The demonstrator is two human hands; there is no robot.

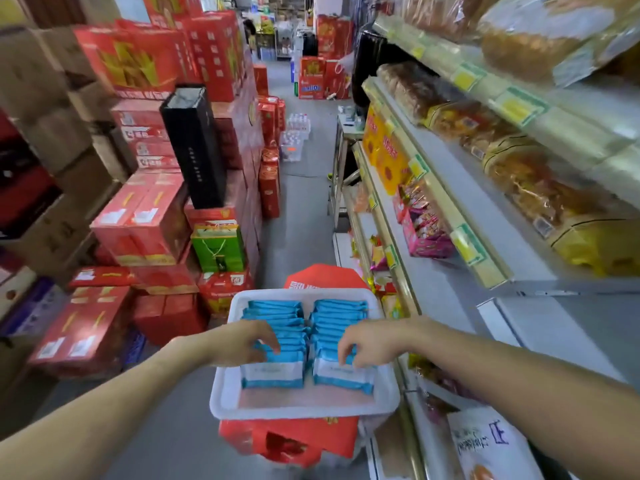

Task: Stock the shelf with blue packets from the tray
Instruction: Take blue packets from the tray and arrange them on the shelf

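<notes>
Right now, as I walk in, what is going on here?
A person is reaching into a white tray with both hands. The tray sits on a red box beside the shelf and holds two rows of blue packets. The left hand grips packets in the left row, the right hand in the right row. No packet is lifted out yet.

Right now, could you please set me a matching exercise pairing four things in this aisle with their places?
Things: 1 blue packets; 2 white tray; 3 green bag; 4 black box.
Places: A on a red carton in mid-aisle; B standing tall among stacked red boxes; C in two rows in the tray; D just below the black box.
Pairs: 1-C; 2-A; 3-D; 4-B.
</notes>
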